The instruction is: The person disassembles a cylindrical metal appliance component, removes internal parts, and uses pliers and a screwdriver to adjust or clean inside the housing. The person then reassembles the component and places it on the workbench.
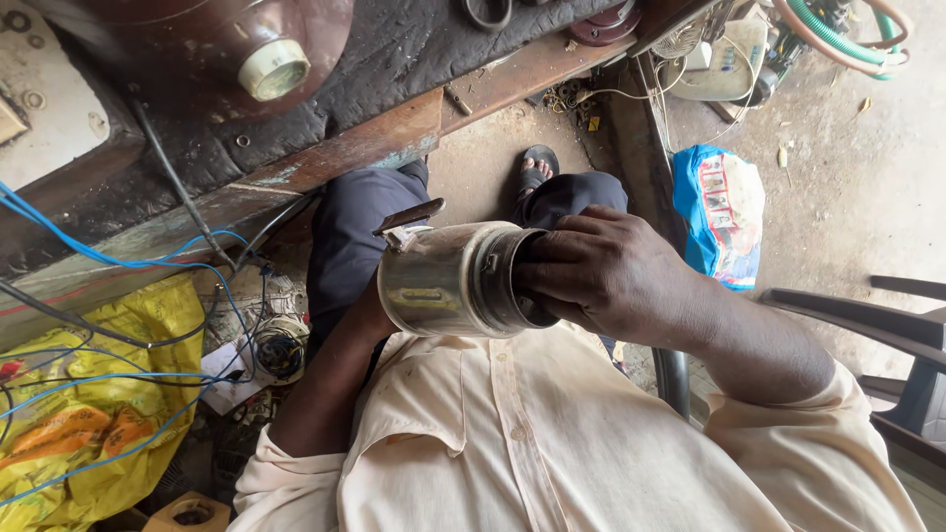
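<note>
I hold a shiny metal cylinder (448,281) on its side in front of my chest, above my lap. A darker ring runs around its right end, and a small metal tab sticks up from its top left. My right hand (603,271) is closed over the cylinder's right end, fingers curled onto the rim. Only the wrist side of my left hand (371,313) shows. It supports the cylinder from behind and below at its left end, with the fingers hidden behind the metal. I wear a cream shirt and dark trousers.
A worn wooden workbench edge (374,143) runs across ahead, with a brown round tank (227,49) on it. Blue wires (118,266) and a yellow bag (89,414) lie at left. A blue-and-white bag (724,212), a dark plastic chair (887,325) and a green hose (838,39) are at right.
</note>
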